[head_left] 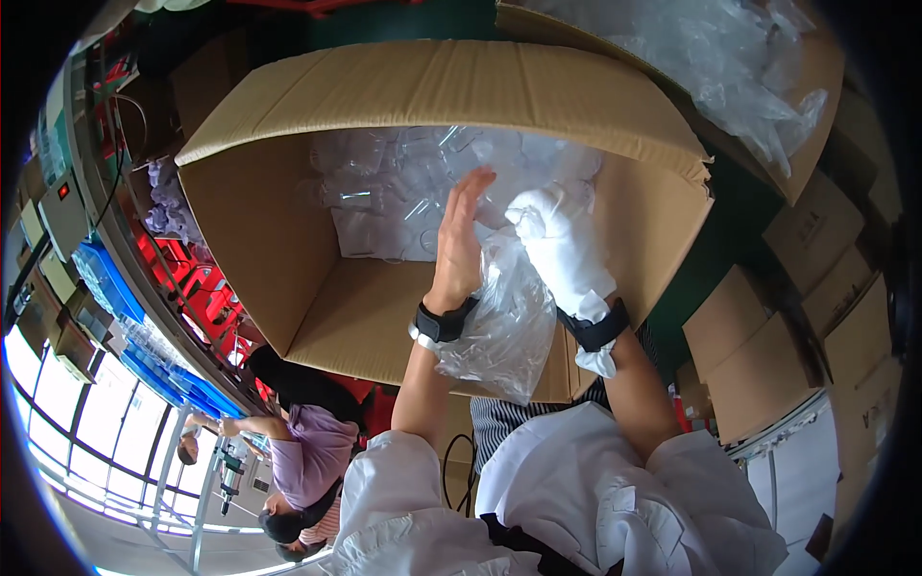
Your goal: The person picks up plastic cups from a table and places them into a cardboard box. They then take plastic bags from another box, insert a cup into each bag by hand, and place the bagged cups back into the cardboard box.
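A big open cardboard box (384, 355) stands in front of me, with several clear plastic containers (360, 197) packed along its far part. My left hand (461, 240), bare and with a black wrist strap, reaches over the box with its fingers stretched out straight. Beside it on the right is my right hand (557, 235) in a white glove, its fingers curled into a fist. A crumpled clear plastic bag (504, 322) hangs between my wrists, its upper edge running up to the gloved hand. The exact grip is hidden by the glove.
More clear plastic bags (720, 67) lie on cardboard at the upper right. Folded cartons (749, 336) stand on the right. To the left runs a work line with blue trays (110, 278), where a person in a pink top (307, 451) is at work. Red crates (206, 293) sit beyond the box.
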### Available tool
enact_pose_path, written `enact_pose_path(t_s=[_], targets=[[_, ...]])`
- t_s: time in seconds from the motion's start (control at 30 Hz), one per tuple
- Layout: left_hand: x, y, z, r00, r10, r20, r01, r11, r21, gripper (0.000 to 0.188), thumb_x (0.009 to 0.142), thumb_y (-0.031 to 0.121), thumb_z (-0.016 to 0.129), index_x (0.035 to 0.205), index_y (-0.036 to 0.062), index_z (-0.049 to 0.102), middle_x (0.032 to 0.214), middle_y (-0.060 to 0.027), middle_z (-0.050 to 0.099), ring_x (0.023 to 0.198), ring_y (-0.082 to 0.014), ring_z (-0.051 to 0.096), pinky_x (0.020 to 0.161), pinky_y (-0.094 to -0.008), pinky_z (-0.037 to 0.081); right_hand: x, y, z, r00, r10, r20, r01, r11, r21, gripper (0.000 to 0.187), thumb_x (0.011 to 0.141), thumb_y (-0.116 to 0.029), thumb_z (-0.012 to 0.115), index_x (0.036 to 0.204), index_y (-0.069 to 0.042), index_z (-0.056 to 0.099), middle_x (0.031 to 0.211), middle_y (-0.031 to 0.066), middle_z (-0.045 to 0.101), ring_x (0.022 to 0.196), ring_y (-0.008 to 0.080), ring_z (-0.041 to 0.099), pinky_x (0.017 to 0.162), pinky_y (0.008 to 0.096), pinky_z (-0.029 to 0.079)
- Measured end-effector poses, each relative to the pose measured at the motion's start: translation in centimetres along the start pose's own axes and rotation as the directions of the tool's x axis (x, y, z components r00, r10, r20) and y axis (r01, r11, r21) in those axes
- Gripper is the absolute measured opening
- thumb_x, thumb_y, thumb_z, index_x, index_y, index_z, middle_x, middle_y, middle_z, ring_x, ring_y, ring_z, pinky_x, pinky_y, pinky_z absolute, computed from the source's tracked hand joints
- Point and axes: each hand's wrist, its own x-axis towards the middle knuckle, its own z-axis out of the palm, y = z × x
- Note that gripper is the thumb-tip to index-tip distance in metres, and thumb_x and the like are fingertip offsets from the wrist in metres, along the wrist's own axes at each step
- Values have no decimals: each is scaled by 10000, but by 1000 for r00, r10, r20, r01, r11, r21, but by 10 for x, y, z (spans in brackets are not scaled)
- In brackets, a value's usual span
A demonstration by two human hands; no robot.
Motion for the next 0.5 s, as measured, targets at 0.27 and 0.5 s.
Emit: enact_pose_path(t_s=[0.27, 0.5], targets=[[-7, -14, 25, 720, -567, 399, 564, 143, -814, 452, 884, 333, 467, 1210, 22, 429, 1109, -121, 547, 947, -234, 552, 801, -353, 455, -6, 24, 26, 1000, 8, 15, -10, 987, 159, 34, 774, -107, 565, 798, -83, 562, 774, 88, 588, 675, 280, 586, 582, 373, 456], [33, -46, 41, 702, -369, 610, 645, -36, -764, 397, 893, 340, 453, 1054, -18, 519, 886, -109, 612, 730, -217, 603, 708, -323, 488, -15, 17, 9, 985, 17, 173, -35, 995, 98, 58, 785, -24, 544, 838, -42, 562, 758, 101, 576, 712, 235, 582, 623, 338, 463]])
